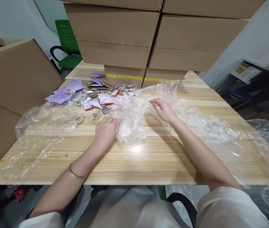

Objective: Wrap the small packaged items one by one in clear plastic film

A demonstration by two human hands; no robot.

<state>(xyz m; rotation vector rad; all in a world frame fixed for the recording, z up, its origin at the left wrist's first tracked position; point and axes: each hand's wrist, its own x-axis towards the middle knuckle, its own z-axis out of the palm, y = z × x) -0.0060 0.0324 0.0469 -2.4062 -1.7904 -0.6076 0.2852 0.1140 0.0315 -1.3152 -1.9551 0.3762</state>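
A crumpled piece of clear bubble wrap [132,126] lies on the table between my two hands. My left hand [106,132] is at its left edge, fingers curled down and thumb against the wrap; its fingertips are hidden. My right hand [163,110] hovers over the wrap's right side, fingers stretched forward and thumb a little apart. Just beyond my left hand are a small dark dotted item [106,110] and a small clear packet [95,116]. Behind them is a pile of small packages, including red-and-white cards [105,98] and purple packets [65,91].
Clear plastic film [44,136] spreads over the table's left side. More clear wrap [210,126] covers the right and hangs over the edge. Stacked cardboard boxes [117,30] stand at the back; another large box [17,76] is at left. A green chair [68,41] stands behind.
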